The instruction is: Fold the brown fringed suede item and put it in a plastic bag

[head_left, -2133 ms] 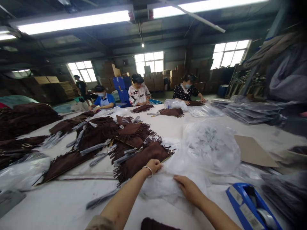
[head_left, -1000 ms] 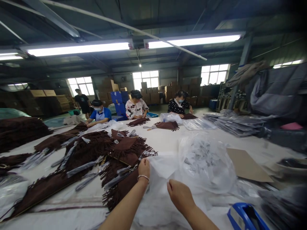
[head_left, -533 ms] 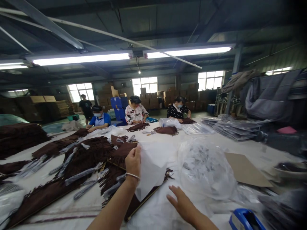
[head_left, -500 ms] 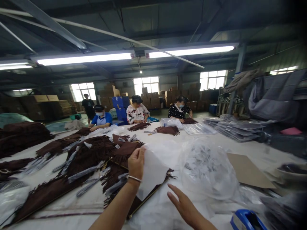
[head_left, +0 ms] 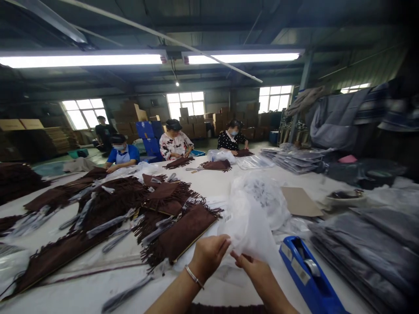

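Note:
My left hand [head_left: 209,254] and my right hand [head_left: 253,267] both pinch the lower edge of a thin clear plastic bag [head_left: 248,226], which stands up from the white table [head_left: 81,292]. Just left of it lies a brown fringed suede bag [head_left: 186,231] on top of a spread of similar brown fringed pieces [head_left: 124,200], with wrapped straps [head_left: 111,222] lying across them. A bracelet sits on my left wrist.
A blue tape dispenser [head_left: 307,274] sits by my right hand. Behind the bag are a bundle of clear bags [head_left: 265,196], a cardboard sheet [head_left: 299,201] and stacks of packed bags [head_left: 366,244]. Three people [head_left: 173,141] work at the far end; another stands behind.
My left hand lifted the clear bag off the table, swung it left over the brown piece, then brought it down to the right. My right hand, briefly open, now grips it again.

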A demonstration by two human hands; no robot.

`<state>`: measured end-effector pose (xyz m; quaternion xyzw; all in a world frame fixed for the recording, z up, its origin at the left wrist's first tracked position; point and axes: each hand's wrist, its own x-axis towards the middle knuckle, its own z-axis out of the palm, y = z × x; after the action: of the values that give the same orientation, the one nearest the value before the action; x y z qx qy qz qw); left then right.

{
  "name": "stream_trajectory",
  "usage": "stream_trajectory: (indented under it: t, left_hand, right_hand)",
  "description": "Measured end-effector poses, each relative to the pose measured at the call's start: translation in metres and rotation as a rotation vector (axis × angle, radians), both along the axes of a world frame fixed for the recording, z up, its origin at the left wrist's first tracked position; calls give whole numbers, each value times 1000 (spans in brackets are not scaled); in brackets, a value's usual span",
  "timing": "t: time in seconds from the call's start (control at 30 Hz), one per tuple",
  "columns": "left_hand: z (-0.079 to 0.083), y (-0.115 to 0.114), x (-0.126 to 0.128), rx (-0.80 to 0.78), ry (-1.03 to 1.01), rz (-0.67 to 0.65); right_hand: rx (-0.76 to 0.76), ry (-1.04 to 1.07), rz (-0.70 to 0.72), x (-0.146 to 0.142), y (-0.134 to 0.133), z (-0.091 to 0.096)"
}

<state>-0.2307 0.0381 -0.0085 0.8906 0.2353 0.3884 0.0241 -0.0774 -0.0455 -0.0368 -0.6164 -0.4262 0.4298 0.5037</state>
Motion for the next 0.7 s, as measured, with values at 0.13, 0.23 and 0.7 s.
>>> stream_trajectory:
  t: [0.13, 0.23, 0.7]
  left_hand:
    - [1, -12, 4, 161, 65, 15]
    - [2, -19, 5, 247, 150, -4]
    - [34, -4, -6, 328, 127, 325]
  right_hand:
    - [144, 223, -23, -5, -24, 5]
    - [88, 158, -121, -4, -40, 8]
    - [-97, 30, -117, 15, -52, -25]
